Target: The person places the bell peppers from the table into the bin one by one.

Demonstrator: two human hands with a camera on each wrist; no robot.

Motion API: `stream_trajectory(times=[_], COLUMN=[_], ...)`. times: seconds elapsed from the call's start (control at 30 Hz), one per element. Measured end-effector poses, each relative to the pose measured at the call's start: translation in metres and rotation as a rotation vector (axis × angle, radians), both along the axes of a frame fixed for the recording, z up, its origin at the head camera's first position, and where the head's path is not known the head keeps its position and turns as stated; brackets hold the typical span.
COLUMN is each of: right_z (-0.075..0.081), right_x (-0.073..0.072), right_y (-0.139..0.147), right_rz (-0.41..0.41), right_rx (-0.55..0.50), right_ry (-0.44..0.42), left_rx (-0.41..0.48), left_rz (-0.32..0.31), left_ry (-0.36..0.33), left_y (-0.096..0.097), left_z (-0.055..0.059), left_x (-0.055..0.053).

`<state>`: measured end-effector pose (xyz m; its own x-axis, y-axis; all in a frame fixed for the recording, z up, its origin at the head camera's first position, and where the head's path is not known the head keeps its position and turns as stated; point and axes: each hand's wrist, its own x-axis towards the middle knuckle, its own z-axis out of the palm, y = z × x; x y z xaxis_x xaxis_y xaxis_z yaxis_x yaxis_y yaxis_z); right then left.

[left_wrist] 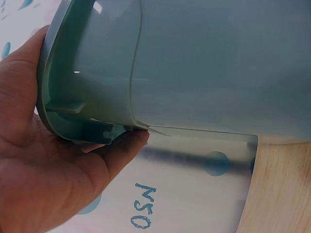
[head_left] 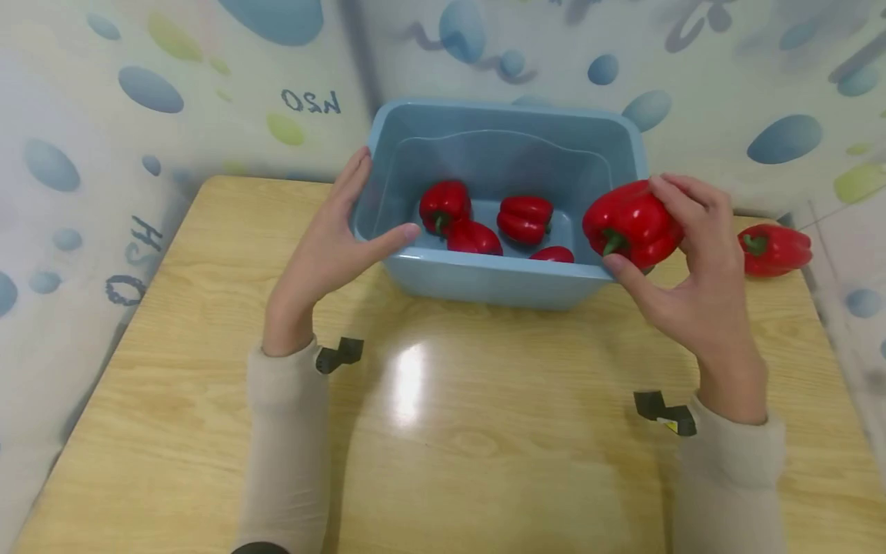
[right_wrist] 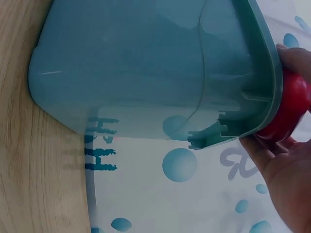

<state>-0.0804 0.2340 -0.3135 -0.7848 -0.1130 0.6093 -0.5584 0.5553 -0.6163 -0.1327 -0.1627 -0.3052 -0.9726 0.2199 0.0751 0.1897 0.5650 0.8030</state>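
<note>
A light blue plastic bin (head_left: 484, 281) stands on the table, with several red bell peppers (head_left: 524, 219) lying inside. My left hand (head_left: 325, 246) grips the bin's left front corner, thumb over the rim and fingers along the outer side. In the left wrist view, fingertips (left_wrist: 138, 141) reach below the bin's lip (left_wrist: 46, 82). My right hand (head_left: 706, 285) holds another red bell pepper (head_left: 640, 223), green stem facing me, above the right front corner of the bin. From the right wrist, this pepper (right_wrist: 291, 104) shows just past the rim, with fingers and thumb around it.
One more red bell pepper (head_left: 775, 250) lies on the wooden table (head_left: 484, 431) to the right of the bin, near the table's right edge. A patterned wall covering (head_left: 228, 85) rises behind the table and along its sides.
</note>
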Motion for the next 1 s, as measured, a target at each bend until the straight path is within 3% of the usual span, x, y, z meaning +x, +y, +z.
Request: stream_trajectory(times=[0.23, 0.47, 0.7, 1.0], right_z=[0.001, -0.001, -0.004, -0.021], right_x=[0.002, 0.001, -0.001, -0.002], right_y=[0.0, -0.001, 0.008, 0.03], right_rz=[-0.028, -0.056, -0.051, -0.106], right_rx=[0.039, -0.05, -0.12, -0.213], right_ry=[0.054, 0.105, 0.051, -0.064], left_rx=[0.009, 0.011, 0.029, 0.005], left_rz=[-0.004, -0.003, 0.0, 0.005], left_ry=[-0.001, -0.004, -0.003, -0.012], left_y=[0.001, 0.002, 0.001, 0.001], left_z=[0.003, 0.001, -0.002, -0.001], left_x=[-0.001, -0.002, -0.002, -0.002])
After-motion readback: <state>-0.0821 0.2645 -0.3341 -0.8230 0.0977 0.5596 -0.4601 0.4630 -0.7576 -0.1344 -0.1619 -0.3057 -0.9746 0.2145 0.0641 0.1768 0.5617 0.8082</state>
